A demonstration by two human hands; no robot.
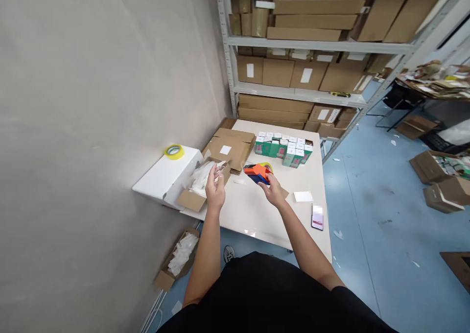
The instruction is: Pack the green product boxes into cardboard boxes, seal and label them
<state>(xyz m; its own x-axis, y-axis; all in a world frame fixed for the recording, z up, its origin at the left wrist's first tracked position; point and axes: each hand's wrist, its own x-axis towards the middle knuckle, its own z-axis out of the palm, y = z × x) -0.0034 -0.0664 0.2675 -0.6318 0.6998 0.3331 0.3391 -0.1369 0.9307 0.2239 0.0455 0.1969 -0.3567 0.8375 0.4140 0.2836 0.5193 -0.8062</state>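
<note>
My right hand (pixel 273 190) is closed around an orange and blue tape dispenser (pixel 259 172), held above the table with a yellow roll of tape (pixel 267 166) showing at its far side. My left hand (pixel 215 188) is raised beside an open cardboard box (pixel 193 201) of thin white plastic bags (pixel 201 178). Its fingers are up and slightly apart, and I see nothing held in them. Beyond both hands lie flattened cardboard boxes (pixel 235 142) with a white label on top.
Small green and white boxes (pixel 290 149) stand grouped at the table's back. A white card (pixel 303 196) and a phone (pixel 317 217) lie right. A yellow tape roll (pixel 174 152) rests on a white box (pixel 161 174) by the wall. Shelving (pixel 301 90) with cartons stands behind.
</note>
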